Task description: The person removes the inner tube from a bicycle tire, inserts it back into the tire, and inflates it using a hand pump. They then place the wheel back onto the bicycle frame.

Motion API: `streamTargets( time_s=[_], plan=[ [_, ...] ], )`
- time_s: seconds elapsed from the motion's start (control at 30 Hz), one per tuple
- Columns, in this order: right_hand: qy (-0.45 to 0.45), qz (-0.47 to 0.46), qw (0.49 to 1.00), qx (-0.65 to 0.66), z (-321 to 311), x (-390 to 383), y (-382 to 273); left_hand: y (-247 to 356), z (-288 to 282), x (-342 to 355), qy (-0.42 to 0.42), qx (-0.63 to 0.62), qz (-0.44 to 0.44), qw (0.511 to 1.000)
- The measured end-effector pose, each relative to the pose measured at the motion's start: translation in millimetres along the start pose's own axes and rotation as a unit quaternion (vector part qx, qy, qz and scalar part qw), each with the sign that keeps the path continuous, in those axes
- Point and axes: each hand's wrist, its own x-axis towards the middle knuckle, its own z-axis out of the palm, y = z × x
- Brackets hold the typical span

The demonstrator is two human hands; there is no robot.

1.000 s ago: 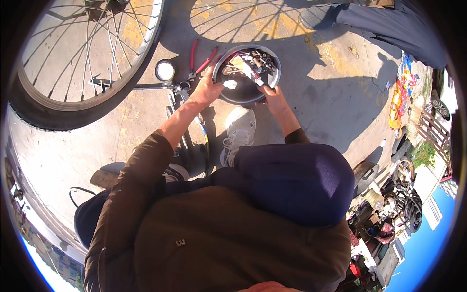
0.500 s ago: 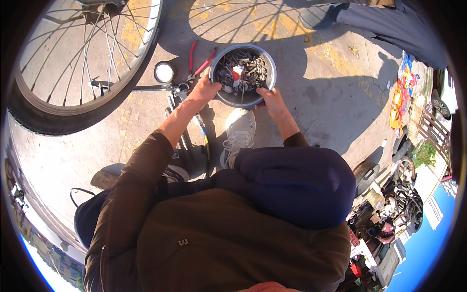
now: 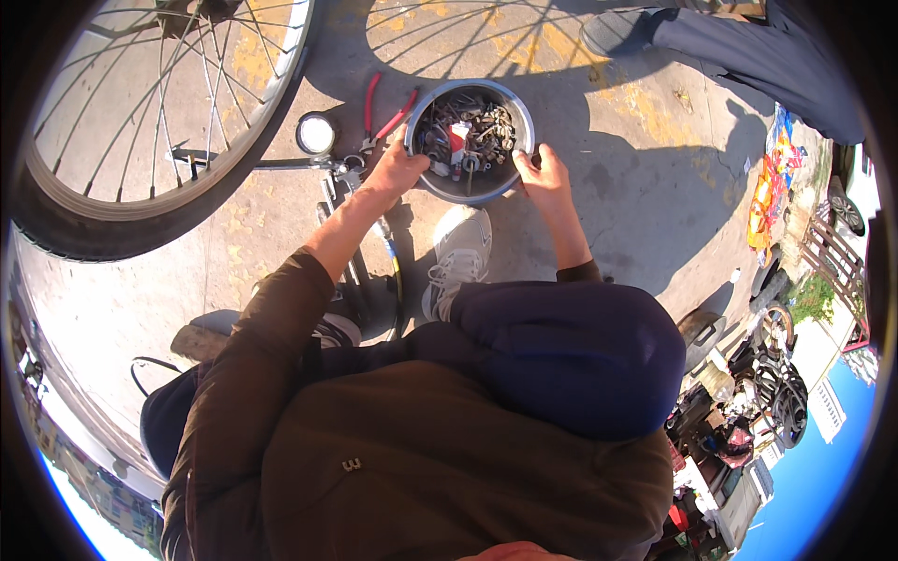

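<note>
A round metal bowl [image 3: 486, 185] sits in front of me, holding a jumble of small metal parts [image 3: 488, 126] and a red-and-white piece [image 3: 458, 137] that looks like a small tube. My left hand [image 3: 398, 171] is closed on the bowl's left rim, its fingers partly hidden beneath the edge. At the lower right rim is my right hand [image 3: 547, 176], thumb on the edge and fingers against the outside. Red-handled pliers [image 3: 371, 105] lie just left of the bowl. Beside them stands a small round tin [image 3: 316, 136] with white contents.
A bicycle wheel [image 3: 140, 232] fills the upper left. Metal tools and a hose [image 3: 397, 271] lie near my shoe [image 3: 461, 245]. Another person's leg [image 3: 739, 51] reaches in at upper right. Orange packaging [image 3: 765, 198] and a heap of bike parts [image 3: 786, 397] are along the right.
My right hand has shifted rightward and up along the bowl's rim, from its lower side. The bowl has turned or moved very slightly; my left hand stays on its rim.
</note>
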Motion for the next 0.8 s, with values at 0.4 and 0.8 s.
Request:
streamTargets(
  time_s=[0.4,0.8],
  plan=[
    [-0.026,-0.304,0.920,-0.246,32,29,-92,15,24,-11,0.033,0.105,-0.002,0.994],
    [-0.041,-0.231,0.926,-0.297,34,51,-83,10,27,-6,0.021,0.148,0.049,0.988]
  ],
)
